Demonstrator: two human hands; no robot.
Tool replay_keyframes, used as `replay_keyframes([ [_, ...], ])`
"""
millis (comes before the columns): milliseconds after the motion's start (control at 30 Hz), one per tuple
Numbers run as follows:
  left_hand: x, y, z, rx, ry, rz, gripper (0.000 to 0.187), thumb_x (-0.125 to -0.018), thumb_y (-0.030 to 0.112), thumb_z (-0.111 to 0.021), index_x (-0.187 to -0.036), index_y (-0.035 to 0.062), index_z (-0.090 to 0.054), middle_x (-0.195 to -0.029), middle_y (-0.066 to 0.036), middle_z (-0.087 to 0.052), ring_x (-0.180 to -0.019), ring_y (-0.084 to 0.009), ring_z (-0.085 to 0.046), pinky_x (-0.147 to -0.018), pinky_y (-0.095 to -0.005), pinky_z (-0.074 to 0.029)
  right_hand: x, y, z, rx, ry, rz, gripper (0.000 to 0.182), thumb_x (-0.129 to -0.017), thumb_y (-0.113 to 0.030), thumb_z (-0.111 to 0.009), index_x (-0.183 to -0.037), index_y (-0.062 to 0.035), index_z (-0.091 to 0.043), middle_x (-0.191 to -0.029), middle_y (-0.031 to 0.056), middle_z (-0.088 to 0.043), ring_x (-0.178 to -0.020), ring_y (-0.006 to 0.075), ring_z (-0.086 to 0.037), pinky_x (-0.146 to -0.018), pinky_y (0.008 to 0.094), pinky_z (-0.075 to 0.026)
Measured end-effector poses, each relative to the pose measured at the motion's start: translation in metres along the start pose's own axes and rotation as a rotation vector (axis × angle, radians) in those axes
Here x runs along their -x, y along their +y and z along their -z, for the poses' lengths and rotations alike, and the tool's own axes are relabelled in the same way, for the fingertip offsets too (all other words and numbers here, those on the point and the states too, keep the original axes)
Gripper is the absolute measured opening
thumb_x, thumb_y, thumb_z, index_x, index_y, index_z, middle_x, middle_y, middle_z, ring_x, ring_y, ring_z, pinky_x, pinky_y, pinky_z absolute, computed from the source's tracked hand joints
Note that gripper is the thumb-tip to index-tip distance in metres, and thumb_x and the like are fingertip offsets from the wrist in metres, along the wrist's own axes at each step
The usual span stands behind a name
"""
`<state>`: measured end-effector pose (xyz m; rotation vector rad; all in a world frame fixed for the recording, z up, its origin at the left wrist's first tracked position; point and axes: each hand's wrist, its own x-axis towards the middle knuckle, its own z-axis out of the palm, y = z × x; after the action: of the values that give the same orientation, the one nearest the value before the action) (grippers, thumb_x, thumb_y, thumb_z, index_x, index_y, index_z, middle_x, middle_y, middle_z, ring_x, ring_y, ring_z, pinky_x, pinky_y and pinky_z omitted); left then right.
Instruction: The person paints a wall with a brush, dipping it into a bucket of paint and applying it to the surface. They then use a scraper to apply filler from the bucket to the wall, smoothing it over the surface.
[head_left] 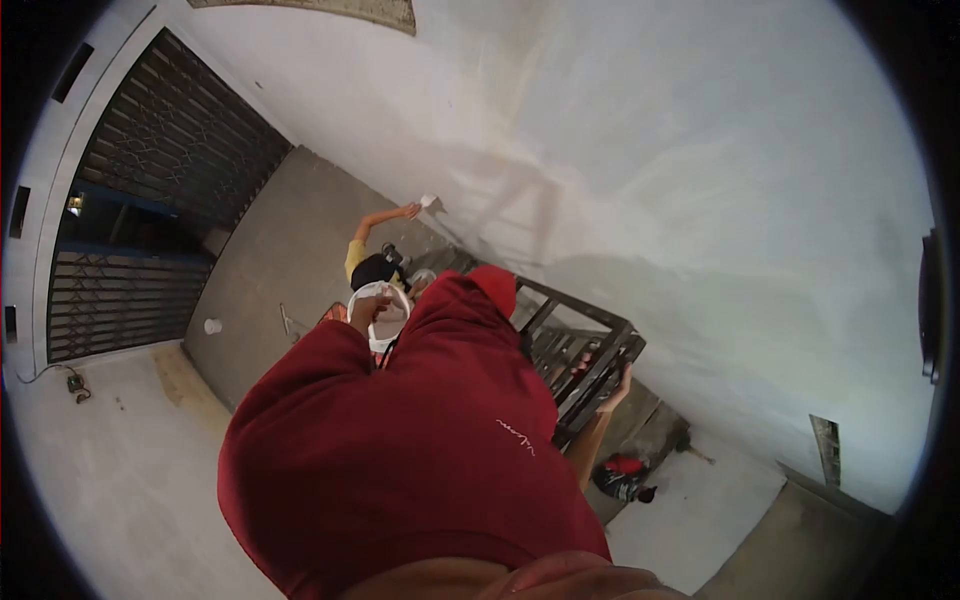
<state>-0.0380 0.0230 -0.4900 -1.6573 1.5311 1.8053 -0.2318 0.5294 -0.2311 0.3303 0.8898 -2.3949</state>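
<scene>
A red hooded top point(400, 430) with small white lettering fills the middle of the view. At the end of its left sleeve, my left hand point(372, 304) is closed over the rim of a white bucket point(352, 290) with pale contents. My right hand point(617, 392), with a bare forearm, is closed around the side of a dark slatted frame point(625, 335), like a ladder or stand. Fingers show between its bars. The rest of the frame is hidden behind the red top.
Below, a person in yellow point(356, 256) reaches a white tool point(428, 201) to the pale wall point(640, 200). Another person point(622, 478) is at lower right. Folding metal gates point(170, 130) stand at left. A small white container point(212, 326) is on the grey floor point(255, 260).
</scene>
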Motion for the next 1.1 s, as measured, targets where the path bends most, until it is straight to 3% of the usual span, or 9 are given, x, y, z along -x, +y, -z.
replay_keyframes([
  [67, 0.017, 0.002, -0.003, 0.034, 0.003, -0.109, 0.031, -0.065, 0.032, -0.084, -0.071, 0.0076, -0.067, -0.063, -0.001, -0.058, -0.046, -0.0119, -0.043, -0.042, -0.0312, -0.033, -0.009, 0.006, 0.001, -0.023, -0.041, -0.028, 0.067, -0.087, -0.057, -0.047, -0.115, 0.0047, -0.050, -0.090, 0.0126, -0.053, -0.079, 0.0242, -0.052, -0.075, 0.0377, -0.044],
  [167, 0.001, -0.018, 0.003, -0.076, 0.020, 0.028, 0.037, -0.062, 0.035, -0.086, -0.075, 0.0057, -0.068, -0.069, -0.003, -0.061, -0.051, -0.0132, -0.045, -0.045, -0.0325, -0.037, -0.007, 0.004, 0.012, -0.050, -0.072, -0.060, 0.065, -0.087, -0.057, -0.047, -0.113, 0.0028, -0.048, -0.085, 0.0093, -0.049, -0.076, 0.0201, -0.048, -0.073, 0.0347, -0.040],
  [467, -0.004, -0.022, 0.015, 0.039, -0.077, 0.104, 0.040, -0.083, 0.050, -0.063, -0.089, 0.0110, -0.071, -0.065, -0.001, -0.059, -0.046, -0.0087, -0.037, -0.047, -0.0279, -0.033, -0.007, 0.007, 0.007, -0.031, -0.038, -0.063, 0.062, -0.088, -0.054, -0.048, -0.110, 0.0043, -0.050, -0.086, 0.0098, -0.051, -0.076, 0.0205, -0.049, -0.072, 0.0332, -0.040],
  [733, 0.010, -0.007, 0.017, 0.070, -0.055, 0.039, 0.035, -0.084, 0.044, -0.063, -0.087, 0.0104, -0.072, -0.067, -0.001, -0.061, -0.046, -0.0092, -0.039, -0.045, -0.0272, -0.034, -0.008, 0.005, 0.008, -0.036, -0.037, -0.092, 0.062, -0.088, -0.055, -0.047, -0.106, 0.0041, -0.051, -0.082, 0.0116, -0.053, -0.072, 0.0223, -0.051, -0.069, 0.0350, -0.041],
  [833, -0.009, -0.028, 0.033, -0.040, -0.188, -0.254, 0.029, -0.082, 0.038, -0.065, -0.085, 0.0104, -0.072, -0.064, 0.000, -0.060, -0.046, -0.0109, -0.043, -0.045, -0.0289, -0.036, -0.001, 0.005, 0.004, 0.090, 0.187, 0.016, 0.058, -0.089, -0.054, -0.046, -0.101, 0.0028, -0.054, -0.076, 0.0116, -0.054, -0.067, 0.0221, -0.051, -0.067, 0.0344, -0.041],
  [867, -0.013, -0.028, 0.034, -0.125, -0.110, -0.255, 0.027, -0.081, 0.035, -0.065, -0.087, 0.0098, -0.072, -0.062, 0.000, -0.059, -0.047, -0.0111, -0.046, -0.044, -0.0297, -0.037, 0.004, 0.005, 0.001, 0.188, 0.321, 0.068, 0.056, -0.090, -0.052, -0.045, -0.096, 0.0016, -0.056, -0.071, 0.0111, -0.055, -0.064, 0.0215, -0.051, -0.066, 0.0335, -0.041],
  [900, -0.018, -0.029, 0.035, -0.210, -0.033, -0.249, 0.026, -0.081, 0.033, -0.065, -0.089, 0.0092, -0.072, -0.060, 0.000, -0.058, -0.048, -0.0112, -0.050, -0.044, -0.0305, -0.038, 0.000, 0.003, 0.002, 0.137, 0.262, 0.036, 0.054, -0.091, -0.052, -0.044, -0.093, 0.0009, -0.057, -0.065, 0.0118, -0.055, -0.059, 0.0227, -0.051, -0.064, 0.0342, -0.042],
  [1000, -0.012, -0.017, 0.029, -0.166, -0.032, -0.185, 0.026, -0.081, 0.033, -0.065, -0.089, 0.0094, -0.072, -0.060, 0.000, -0.058, -0.048, -0.0113, -0.050, -0.044, -0.0304, -0.038, 0.000, -0.002, -0.006, 0.021, 0.025, -0.026, 0.058, -0.087, -0.053, -0.048, -0.099, 0.0023, -0.057, -0.080, 0.0144, -0.057, -0.070, 0.0245, -0.053, -0.068, 0.0350, -0.042],
  [1100, -0.009, -0.004, 0.025, -0.138, -0.075, -0.173, 0.025, -0.081, 0.032, -0.065, -0.090, 0.0095, -0.072, -0.061, 0.000, -0.058, -0.048, -0.0114, -0.050, -0.044, -0.0303, -0.038, -0.004, -0.001, -0.009, 0.000, -0.024, -0.084, 0.058, -0.087, -0.053, -0.048, -0.099, 0.0025, -0.057, -0.081, 0.0147, -0.057, -0.071, 0.0249, -0.053, -0.069, 0.0355, -0.042],
])
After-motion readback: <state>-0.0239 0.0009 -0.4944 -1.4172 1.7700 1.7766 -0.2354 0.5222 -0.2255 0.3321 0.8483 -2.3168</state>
